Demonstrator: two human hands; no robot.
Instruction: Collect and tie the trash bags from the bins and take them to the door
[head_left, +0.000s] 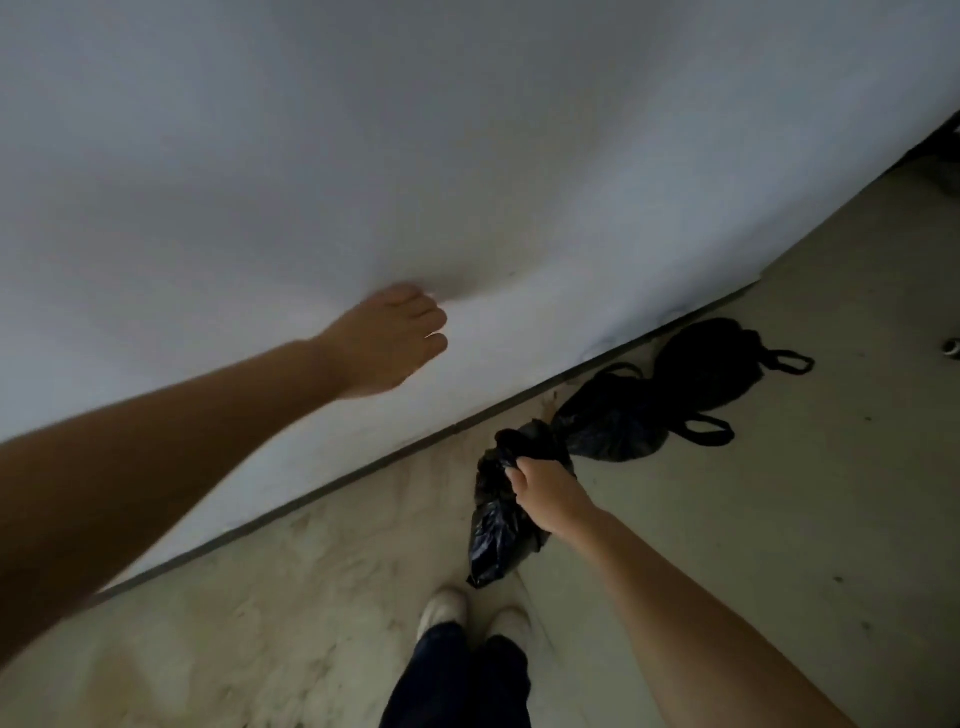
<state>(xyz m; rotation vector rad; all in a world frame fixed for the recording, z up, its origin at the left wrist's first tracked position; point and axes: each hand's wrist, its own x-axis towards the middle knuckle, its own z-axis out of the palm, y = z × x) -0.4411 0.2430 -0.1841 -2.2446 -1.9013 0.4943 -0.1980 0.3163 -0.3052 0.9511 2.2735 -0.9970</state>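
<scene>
My right hand (545, 499) grips the gathered top of a small black trash bag (496, 530), which hangs just above the floor in front of my feet. Two more black trash bags lie on the floor beside the wall: one (613, 421) right behind the held bag, the other (711, 364) farther back, both with loop handles sticking out. My left hand (387, 340) is stretched out against the white wall (311, 156), fingers curled, holding nothing. The picture is slightly blurred.
The white wall meets the pale, dusty floor (779, 519) along a dark line running from lower left to upper right. My feet in light shoes (467, 616) stand close to it. Dark objects (940, 156) sit at the far right edge.
</scene>
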